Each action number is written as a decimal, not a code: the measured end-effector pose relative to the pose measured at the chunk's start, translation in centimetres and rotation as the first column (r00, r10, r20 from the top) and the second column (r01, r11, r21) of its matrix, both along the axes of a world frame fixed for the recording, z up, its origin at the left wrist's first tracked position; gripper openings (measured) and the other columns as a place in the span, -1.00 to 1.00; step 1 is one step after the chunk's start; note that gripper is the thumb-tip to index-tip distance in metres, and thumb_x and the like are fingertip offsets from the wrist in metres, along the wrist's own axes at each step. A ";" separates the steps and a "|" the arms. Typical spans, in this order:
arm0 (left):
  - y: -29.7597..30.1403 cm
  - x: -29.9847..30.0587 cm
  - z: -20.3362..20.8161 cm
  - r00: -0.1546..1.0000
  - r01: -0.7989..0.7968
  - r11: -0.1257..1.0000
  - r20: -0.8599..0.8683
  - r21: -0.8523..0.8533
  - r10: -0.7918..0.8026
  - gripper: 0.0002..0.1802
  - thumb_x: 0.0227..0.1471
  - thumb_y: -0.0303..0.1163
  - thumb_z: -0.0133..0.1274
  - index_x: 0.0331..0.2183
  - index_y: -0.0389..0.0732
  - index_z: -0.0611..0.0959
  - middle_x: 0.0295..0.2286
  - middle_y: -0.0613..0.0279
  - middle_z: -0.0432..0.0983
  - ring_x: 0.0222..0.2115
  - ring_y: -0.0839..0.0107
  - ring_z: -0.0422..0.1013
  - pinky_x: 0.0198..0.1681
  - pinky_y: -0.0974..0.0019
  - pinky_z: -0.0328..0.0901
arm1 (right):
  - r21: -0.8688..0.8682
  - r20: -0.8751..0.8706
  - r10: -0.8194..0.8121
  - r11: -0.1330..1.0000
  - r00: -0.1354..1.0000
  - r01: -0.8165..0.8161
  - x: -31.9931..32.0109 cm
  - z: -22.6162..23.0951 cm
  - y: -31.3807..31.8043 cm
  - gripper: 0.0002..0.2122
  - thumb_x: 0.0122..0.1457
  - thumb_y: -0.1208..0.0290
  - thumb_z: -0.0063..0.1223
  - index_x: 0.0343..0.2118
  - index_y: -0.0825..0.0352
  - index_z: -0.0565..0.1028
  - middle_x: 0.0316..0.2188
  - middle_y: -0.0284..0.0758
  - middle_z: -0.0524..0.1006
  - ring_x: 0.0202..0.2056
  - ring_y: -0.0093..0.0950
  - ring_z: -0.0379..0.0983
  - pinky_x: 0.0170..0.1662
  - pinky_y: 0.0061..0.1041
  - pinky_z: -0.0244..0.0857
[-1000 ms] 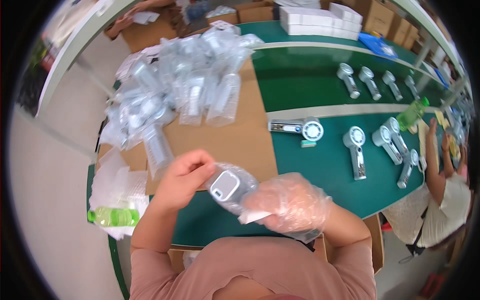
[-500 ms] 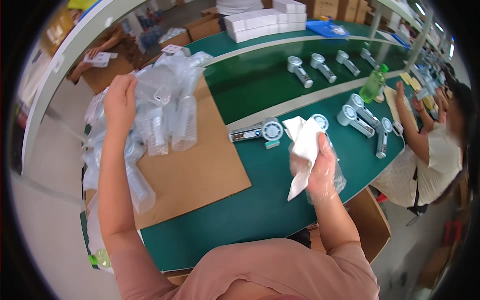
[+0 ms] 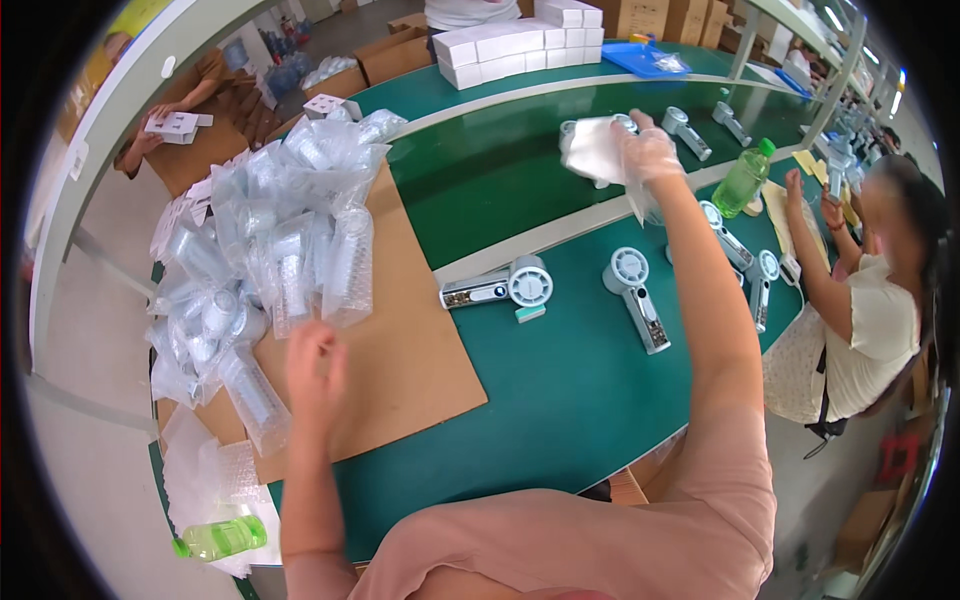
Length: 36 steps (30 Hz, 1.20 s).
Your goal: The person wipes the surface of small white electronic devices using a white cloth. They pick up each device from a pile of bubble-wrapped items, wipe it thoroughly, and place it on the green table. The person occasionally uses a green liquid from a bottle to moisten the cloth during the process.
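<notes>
**Long Reach Over Busy Desk Puts Fans at Risk of a Knock**

At left, a bottle of green liquid (image 3: pixel 222 539) lies on its side on white wrapping sheets (image 3: pixel 195 465); a stray elbow could set it rolling. Above it, clear bubble-wrap packets (image 3: pixel 290 265) are heaped loosely on a cardboard sheet (image 3: pixel 410 340), where a tug at one could bring others sliding. The left hand (image 3: pixel 318 365), blurred and with nothing visible in it, is beside the heap; whether its grip is wide or narrow cannot be told. Just past the cardboard on the green desk (image 3: pixel 450 465), a handheld fan (image 3: pixel 530 282) lies flat, its handle end near the sheet's edge; a shifting sheet might nudge it. Farther right, a second fan (image 3: pixel 635 290) lies near the outstretched right forearm (image 3: pixel 715 290), where a low sweep could catch it. The right hand (image 3: pixel 652 150), in a clear plastic glove, reaches past the pale rail (image 3: pixel 525 243), its grip narrowed on a white cloth (image 3: pixel 592 148). The cloth partly hides a fan beneath, so contact is hard to judge; a slippery glove could push that fan toward its neighbour (image 3: pixel 686 132). At right, an upright green bottle (image 3: pixel 743 180) stands near clustered fans (image 3: pixel 725 238); a bump might topple it onto them.
</notes>
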<state>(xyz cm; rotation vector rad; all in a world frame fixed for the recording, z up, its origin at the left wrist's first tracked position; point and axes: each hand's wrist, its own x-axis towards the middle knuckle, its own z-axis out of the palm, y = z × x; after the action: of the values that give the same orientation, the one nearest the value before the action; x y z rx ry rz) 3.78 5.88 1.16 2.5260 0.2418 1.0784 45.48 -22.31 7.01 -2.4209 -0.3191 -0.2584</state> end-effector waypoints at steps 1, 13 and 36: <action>-1.1 -0.8 -1.3 0.999 -0.006 0.998 -0.043 -0.061 0.004 -0.81 -0.16 -0.63 0.08 -0.38 -0.29 0.48 -0.36 0.09 0.42 -0.39 0.22 0.37 -0.36 0.31 0.29 | -0.167 -0.055 -0.052 0.985 0.997 0.042 2.5 -1.1 1.0 -0.35 0.06 -0.06 -0.12 0.13 0.33 0.29 0.01 -0.02 0.41 0.05 -0.14 0.34 0.12 -0.29 0.18; -4.1 -2.1 -6.2 0.982 -0.063 0.907 -0.185 -0.416 -0.017 -0.89 -0.08 -0.59 0.10 -0.40 -0.28 0.54 -0.41 0.17 0.43 -0.52 0.44 0.37 -0.49 0.44 0.29 | -0.463 -0.174 -0.101 0.886 0.980 0.009 4.6 -7.7 10.3 -0.61 0.00 0.19 0.12 -0.14 0.33 0.52 -0.11 -0.10 0.51 -0.01 -0.20 0.42 0.03 -0.35 0.29; -2.4 -5.1 -5.8 0.992 -0.060 0.456 -0.001 -0.888 0.128 -0.26 0.06 -0.36 0.10 0.17 -0.26 0.11 -0.09 0.02 0.36 -0.39 0.42 0.44 -0.34 0.40 0.37 | 0.231 -0.217 0.936 0.326 0.278 -0.917 -32.9 -7.0 11.1 -0.21 -0.08 0.18 0.25 0.20 0.34 0.11 0.10 0.09 0.26 0.11 -0.04 0.22 0.14 -0.28 0.12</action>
<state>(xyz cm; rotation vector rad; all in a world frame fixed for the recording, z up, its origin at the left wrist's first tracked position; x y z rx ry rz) -1.32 3.48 -4.62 1.5004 0.7288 0.7450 12.62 -11.26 0.01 -1.7323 -1.4861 0.6627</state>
